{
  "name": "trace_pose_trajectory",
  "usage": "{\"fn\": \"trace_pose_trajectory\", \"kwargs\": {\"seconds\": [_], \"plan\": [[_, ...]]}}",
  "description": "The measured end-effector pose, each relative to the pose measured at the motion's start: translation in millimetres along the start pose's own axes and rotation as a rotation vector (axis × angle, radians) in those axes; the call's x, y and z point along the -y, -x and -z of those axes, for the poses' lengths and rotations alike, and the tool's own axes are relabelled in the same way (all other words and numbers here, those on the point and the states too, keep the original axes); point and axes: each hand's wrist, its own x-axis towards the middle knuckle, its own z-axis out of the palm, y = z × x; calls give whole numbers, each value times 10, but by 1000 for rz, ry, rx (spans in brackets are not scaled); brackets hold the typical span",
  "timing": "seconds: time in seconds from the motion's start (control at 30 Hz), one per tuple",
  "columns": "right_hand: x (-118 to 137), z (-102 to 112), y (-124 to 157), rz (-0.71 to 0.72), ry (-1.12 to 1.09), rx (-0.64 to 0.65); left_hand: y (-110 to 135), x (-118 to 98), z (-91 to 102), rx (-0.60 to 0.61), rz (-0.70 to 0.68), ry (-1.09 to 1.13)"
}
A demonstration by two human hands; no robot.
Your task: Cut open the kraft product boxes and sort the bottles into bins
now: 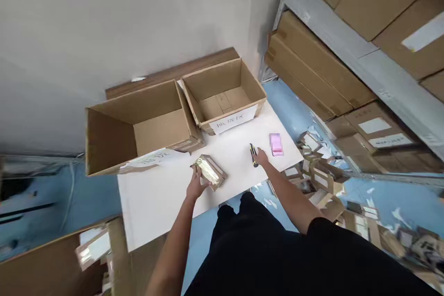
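A small cardboard box wrapped in shiny film [209, 171] lies on the white table [163, 199]. My left hand [196, 185] rests on its near end, fingers curled round it. My right hand [261, 157] is on a black and yellow utility knife [253, 154] lying on the table, fingers closing over it. A pink pad [276, 144] lies just right of that hand.
Two open cardboard boxes stand at the back of the table, a large one [135, 125] on the left and a smaller labelled one [225, 97]. Shelves with cartons [347, 55] rise on the right. Torn packaging [322, 171] litters the blue floor. Another carton [69, 259] sits lower left.
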Motion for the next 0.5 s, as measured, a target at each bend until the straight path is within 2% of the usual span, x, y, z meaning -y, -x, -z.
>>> {"fn": "trace_pose_trajectory", "kwargs": {"seconds": [0.13, 0.27, 0.37, 0.5], "plan": [[57, -235, -20, -61, 0, 11, 108, -68, -23, -5, 58, -17], [152, -340, 19, -111, -30, 62, 131, -194, -25, 12, 167, -33], [276, -351, 98, -36, -98, 107, 119, -274, -30, 36, 222, -12], [545, -366, 365, 123, -340, 135, 114, -343, -50, 35, 228, 17]]}}
